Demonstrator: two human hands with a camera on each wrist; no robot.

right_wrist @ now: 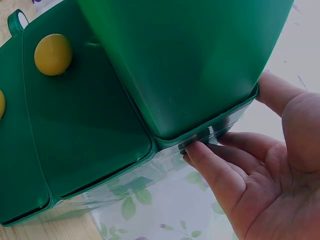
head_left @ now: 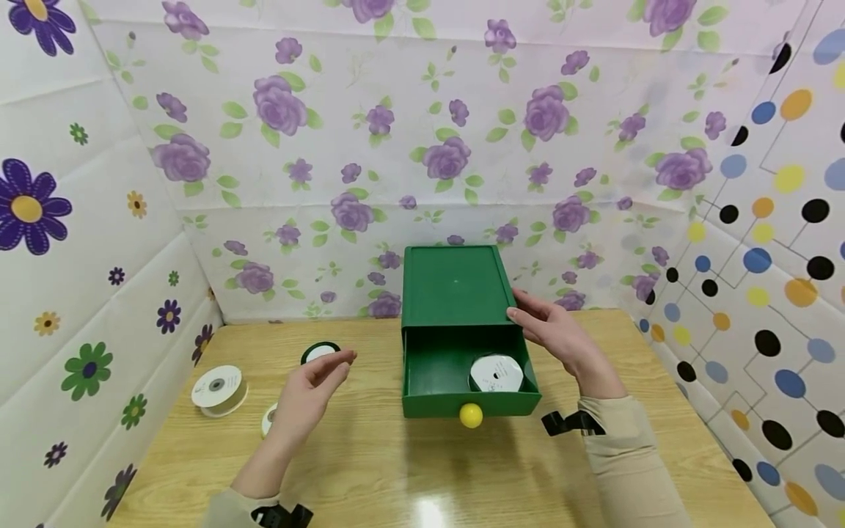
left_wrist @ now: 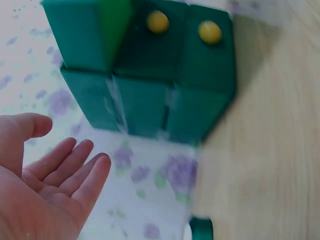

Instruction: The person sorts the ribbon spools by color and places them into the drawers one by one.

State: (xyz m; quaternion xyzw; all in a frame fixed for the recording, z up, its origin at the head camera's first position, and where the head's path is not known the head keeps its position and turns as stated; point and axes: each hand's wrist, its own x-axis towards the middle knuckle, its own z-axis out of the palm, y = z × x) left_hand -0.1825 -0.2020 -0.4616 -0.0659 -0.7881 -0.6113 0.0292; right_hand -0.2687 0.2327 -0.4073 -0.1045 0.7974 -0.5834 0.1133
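Observation:
A green drawer cabinet stands on the table with its top drawer pulled out. Inside that drawer lies a ribbon spool with a white label. My right hand holds the cabinet's upper right edge, thumb near the front corner. In the right wrist view, the fingers press against its side wall. Nothing is in my left hand, held over the table left of the cabinet with relaxed fingers. Just behind it sits a dark green ribbon spool, partly covered by the fingers.
A larger pale spool rests at the table's left. Another spool is partly hidden by my left wrist. Two lower drawers with yellow knobs are closed. Patterned cloth walls enclose the wooden table behind and on both sides.

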